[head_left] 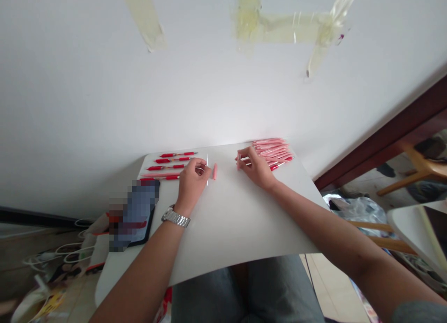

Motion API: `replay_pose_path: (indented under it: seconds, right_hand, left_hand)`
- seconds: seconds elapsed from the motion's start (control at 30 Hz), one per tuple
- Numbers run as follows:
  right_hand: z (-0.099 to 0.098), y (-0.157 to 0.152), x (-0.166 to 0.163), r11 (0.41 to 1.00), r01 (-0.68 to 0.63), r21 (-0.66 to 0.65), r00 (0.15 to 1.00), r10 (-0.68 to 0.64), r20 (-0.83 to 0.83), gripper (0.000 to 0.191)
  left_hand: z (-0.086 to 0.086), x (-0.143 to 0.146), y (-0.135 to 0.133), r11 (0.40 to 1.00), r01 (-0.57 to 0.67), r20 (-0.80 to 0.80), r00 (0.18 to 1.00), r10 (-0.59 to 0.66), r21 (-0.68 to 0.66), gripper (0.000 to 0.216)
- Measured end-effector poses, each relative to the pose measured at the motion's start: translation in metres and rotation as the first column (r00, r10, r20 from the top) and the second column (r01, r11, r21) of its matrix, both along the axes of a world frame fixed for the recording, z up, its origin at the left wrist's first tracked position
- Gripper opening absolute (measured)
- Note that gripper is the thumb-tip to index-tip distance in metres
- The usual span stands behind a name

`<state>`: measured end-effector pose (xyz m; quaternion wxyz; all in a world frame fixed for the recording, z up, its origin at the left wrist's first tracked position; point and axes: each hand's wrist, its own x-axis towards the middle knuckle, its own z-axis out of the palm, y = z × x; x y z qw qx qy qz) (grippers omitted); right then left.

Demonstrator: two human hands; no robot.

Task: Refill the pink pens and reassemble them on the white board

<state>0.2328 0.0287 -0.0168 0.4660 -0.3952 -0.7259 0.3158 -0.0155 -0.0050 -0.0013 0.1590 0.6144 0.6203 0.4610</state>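
My left hand (192, 182), with a metal watch on its wrist, pinches a thin white stick (207, 158) that looks like a pen refill, held roughly upright in the view. Just right of those fingertips, a short pink pen part (214, 171) lies on the white table. Across a small gap, my right hand (259, 169) has its thumb and fingers closed on a pink pen barrel (239, 160). Behind and beside this hand is a pile of pink pens (272, 148). Several red pens (167, 168) lie in rows beyond my left hand, one partly hidden by it.
A phone or tablet (151, 225), partly blurred out, lies at the table's left edge. The white table (223, 230) meets a wall at the back. White cables (70, 253) hang at the left. A wooden chair (419, 167) and plastic bags (365, 211) are at the right.
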Motion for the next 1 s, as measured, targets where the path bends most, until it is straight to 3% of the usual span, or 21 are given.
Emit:
replay_pose_path:
  seconds: [0.2, 0.37, 0.57, 0.8, 1.0]
  right_hand:
    - [0.001, -0.001, -0.001, 0.999, 0.024, 0.035, 0.993, -0.02, -0.12, 0.032]
    - [0.006, -0.004, 0.0, 0.992, 0.091, 0.083, 0.98, -0.075, -0.182, 0.032]
    - [0.003, 0.001, 0.005, 0.998, -0.038, 0.049, 0.999, 0.036, 0.041, 0.025]
    - [0.001, 0.0, 0.002, 0.996, 0.004, 0.088, 0.997, 0.003, -0.079, 0.027]
    - [0.009, -0.003, 0.001, 0.989, 0.05, 0.137, 0.999, -0.052, 0.01, 0.033]
  left_hand:
    - [-0.003, -0.002, 0.004, 1.0, 0.004, 0.153, 0.988, -0.008, 0.023, 0.015]
    - [-0.008, -0.005, 0.008, 0.999, 0.032, 0.176, 0.984, -0.036, 0.025, 0.019]
    - [-0.008, -0.005, 0.008, 0.999, 0.042, 0.195, 0.98, -0.045, 0.017, 0.023]
    - [-0.003, -0.002, 0.007, 0.995, 0.062, 0.264, 0.961, -0.079, 0.072, 0.022]
    - [0.001, 0.002, 0.003, 0.989, 0.122, 0.379, 0.914, -0.146, 0.088, 0.026]
